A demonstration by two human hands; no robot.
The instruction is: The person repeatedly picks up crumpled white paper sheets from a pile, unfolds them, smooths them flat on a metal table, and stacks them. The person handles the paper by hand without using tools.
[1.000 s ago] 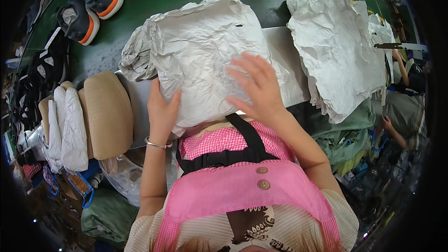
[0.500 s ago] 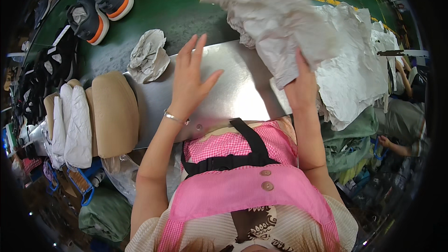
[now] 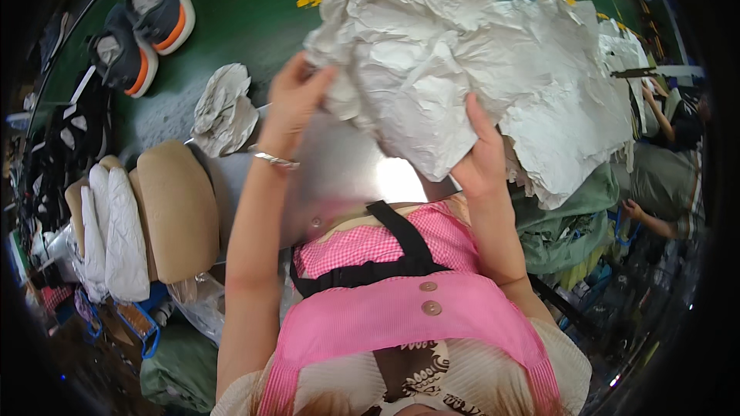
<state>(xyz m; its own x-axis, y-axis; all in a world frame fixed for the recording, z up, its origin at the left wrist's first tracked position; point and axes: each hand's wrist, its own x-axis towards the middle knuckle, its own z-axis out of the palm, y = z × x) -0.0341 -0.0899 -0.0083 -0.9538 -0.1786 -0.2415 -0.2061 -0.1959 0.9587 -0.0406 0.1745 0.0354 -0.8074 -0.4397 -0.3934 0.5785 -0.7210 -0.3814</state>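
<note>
The crumpled pale paper sheet (image 3: 408, 62) looks light, limp and easily torn, best taken by its edges, where left grip (image 3: 302, 86) and right grip (image 3: 479, 156) pinch it.

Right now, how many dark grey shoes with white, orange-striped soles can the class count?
2: the upper shoe and the lower shoe, side by side on the green surface, upper left.
</note>
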